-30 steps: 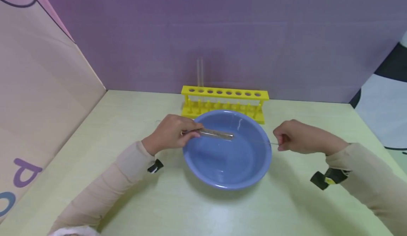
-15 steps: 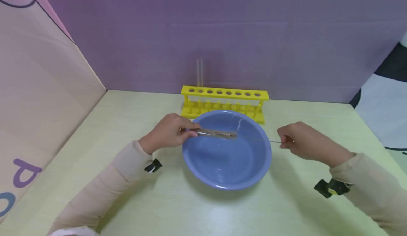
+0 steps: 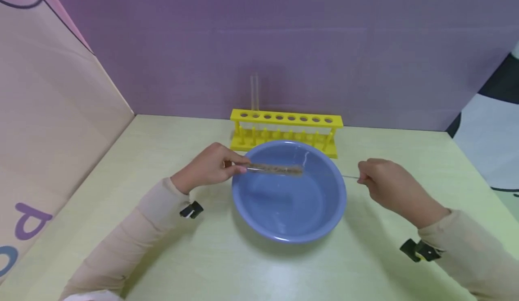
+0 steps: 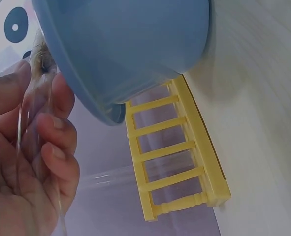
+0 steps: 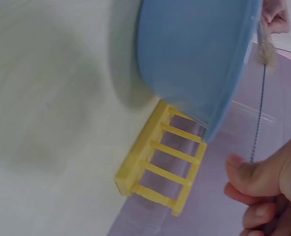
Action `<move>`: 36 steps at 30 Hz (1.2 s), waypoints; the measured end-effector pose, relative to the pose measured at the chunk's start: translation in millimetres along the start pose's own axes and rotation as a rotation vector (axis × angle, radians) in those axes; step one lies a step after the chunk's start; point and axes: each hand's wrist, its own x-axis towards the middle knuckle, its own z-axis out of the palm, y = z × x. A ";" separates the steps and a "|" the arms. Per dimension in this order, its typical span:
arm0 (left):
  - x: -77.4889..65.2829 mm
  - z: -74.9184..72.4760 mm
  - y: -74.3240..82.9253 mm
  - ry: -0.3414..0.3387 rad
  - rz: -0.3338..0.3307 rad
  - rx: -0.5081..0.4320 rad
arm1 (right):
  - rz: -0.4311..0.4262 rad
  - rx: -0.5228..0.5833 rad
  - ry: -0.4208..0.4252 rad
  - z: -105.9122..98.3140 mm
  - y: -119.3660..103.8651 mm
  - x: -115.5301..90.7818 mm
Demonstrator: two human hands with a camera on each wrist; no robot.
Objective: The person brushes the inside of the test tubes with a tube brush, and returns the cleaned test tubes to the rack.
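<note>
My left hand (image 3: 211,168) pinches a clear glass test tube (image 4: 29,115) between thumb and fingers, nearly level above the blue basin (image 3: 284,211). The tube's back part runs across the palm in the left wrist view. At its far end, pointing right, sit the tan bristles of a test tube brush (image 5: 267,54). A thin twisted wire handle (image 5: 260,113) runs from these bristles across the basin's right side. My right hand (image 3: 391,186) grips that wire near its outer end, thumb pressed along the curled fingers.
Behind the basin stands a yellow test tube rack (image 3: 288,117), partly covered by the basin's rim. One clear test tube (image 3: 254,93) stands upright in its left part. A purple backdrop (image 3: 300,57) closes off the pale table's (image 3: 259,274) far edge.
My hands have drifted slightly apart: the left to the left with the tube, the right to the right with the wire. Bristles now bunch at the tube's right end. Basin and rack stay put.
</note>
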 end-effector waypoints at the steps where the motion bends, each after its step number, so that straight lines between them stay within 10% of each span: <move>1: -0.3 -0.6 0.3 -0.005 -0.011 -0.004 | -0.003 -0.010 0.017 1.4 0.2 -0.5; 15: -2.4 -7.7 -3.4 -0.066 -0.082 -0.111 | -0.204 -0.150 0.362 16.9 4.8 -9.3; 36: -3.7 -19.4 -6.7 -0.193 -0.184 -0.296 | -0.242 -0.166 0.462 23.8 13.9 -19.0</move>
